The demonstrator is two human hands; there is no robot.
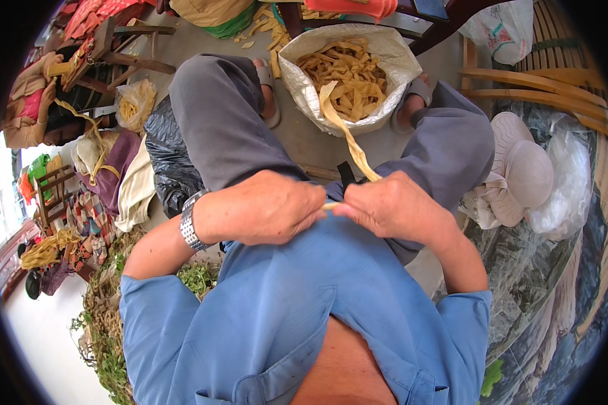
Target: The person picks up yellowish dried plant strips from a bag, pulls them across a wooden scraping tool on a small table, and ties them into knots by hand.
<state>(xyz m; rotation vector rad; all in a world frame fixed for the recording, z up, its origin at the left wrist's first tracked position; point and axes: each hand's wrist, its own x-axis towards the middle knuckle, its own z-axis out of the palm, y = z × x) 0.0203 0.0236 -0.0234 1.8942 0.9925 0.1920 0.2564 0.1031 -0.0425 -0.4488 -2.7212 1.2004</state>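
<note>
Two hands closed on one pale yellow strip [348, 138]: left hand [270, 206] and right hand [392, 206] pinching its near end between them above the lap, long axis running away toward the white sack [304, 91] on the floor.

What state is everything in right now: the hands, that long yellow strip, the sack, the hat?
Left hand: grip closed on strip's near end.
Right hand: grip closed on same strip.
Long pale-yellow fibrous strip: stretched from hands to sack.
White woven sack: open, nearly full of strips.
Pale brimmed hat: lying unworn.
</note>
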